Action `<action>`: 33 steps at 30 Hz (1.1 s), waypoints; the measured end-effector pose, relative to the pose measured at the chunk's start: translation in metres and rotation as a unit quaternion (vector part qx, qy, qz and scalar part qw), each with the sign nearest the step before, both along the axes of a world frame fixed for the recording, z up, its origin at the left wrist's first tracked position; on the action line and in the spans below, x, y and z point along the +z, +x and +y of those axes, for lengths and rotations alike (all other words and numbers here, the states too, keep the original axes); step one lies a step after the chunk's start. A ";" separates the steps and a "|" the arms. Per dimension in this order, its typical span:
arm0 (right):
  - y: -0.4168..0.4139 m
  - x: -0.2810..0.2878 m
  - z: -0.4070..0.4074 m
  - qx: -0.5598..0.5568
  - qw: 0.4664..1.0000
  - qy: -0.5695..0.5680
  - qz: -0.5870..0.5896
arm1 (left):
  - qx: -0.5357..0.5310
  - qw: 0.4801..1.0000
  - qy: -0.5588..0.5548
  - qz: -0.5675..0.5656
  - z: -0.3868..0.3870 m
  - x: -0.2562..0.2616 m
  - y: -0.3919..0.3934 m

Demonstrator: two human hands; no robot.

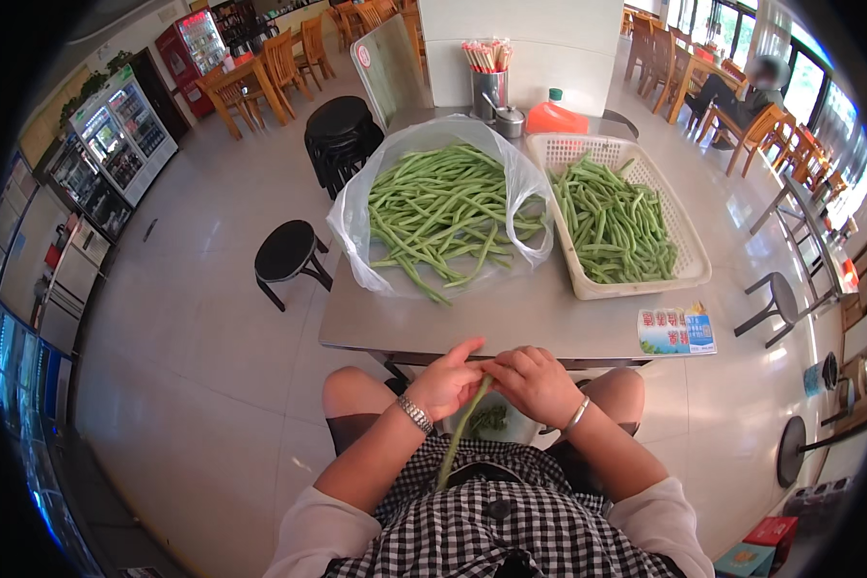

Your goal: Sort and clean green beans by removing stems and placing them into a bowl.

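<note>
One long green bean (464, 426) hangs down toward my lap, its upper end pinched between my two hands. My left hand (448, 379) holds it from the left, the index finger pointing up and away. With bent fingers, my right hand (538, 383) grips the same end. Beyond the hands, a clear plastic bag (350, 238) lies wide open on the steel table (404, 318), full of long whole beans (441, 195). Beside it stands a white perforated plastic basket (686, 246) with shorter bean pieces (614, 224). Between my knees, a pale container (524, 426) holds green scraps (488, 417).
A printed card (675, 331) lies at the table's right front corner. At the back stand a chopstick holder (489, 94), a small lidded metal pot (509, 121) and an orange jug (556, 115). Black stools (289, 253) flank the table. A person (740, 94) sits far right.
</note>
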State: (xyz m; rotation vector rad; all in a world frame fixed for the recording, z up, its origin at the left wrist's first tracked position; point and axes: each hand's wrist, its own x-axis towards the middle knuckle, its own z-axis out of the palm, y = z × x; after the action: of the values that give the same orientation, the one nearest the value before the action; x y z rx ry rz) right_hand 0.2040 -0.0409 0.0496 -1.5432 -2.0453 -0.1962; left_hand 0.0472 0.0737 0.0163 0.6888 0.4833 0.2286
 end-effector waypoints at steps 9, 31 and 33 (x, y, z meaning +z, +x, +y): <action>0.013 -0.037 -0.012 -0.013 0.977 -0.125 0.171 | -0.083 0.995 -0.013 -0.062 0.021 0.016 -0.039; -0.036 -0.082 -0.013 -0.062 0.938 -0.201 0.275 | 0.150 0.942 0.279 -0.113 -0.057 0.065 0.017; -0.034 -0.086 -0.011 -0.080 0.649 -0.258 0.711 | 0.118 0.937 0.282 -0.169 -0.051 0.060 0.019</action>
State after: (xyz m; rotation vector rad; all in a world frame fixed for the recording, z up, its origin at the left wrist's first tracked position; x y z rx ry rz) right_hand 0.1702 -0.0519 -0.0365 -1.3133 -0.6282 1.2600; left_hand 0.0665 0.0223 0.0760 1.1266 0.1600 0.7183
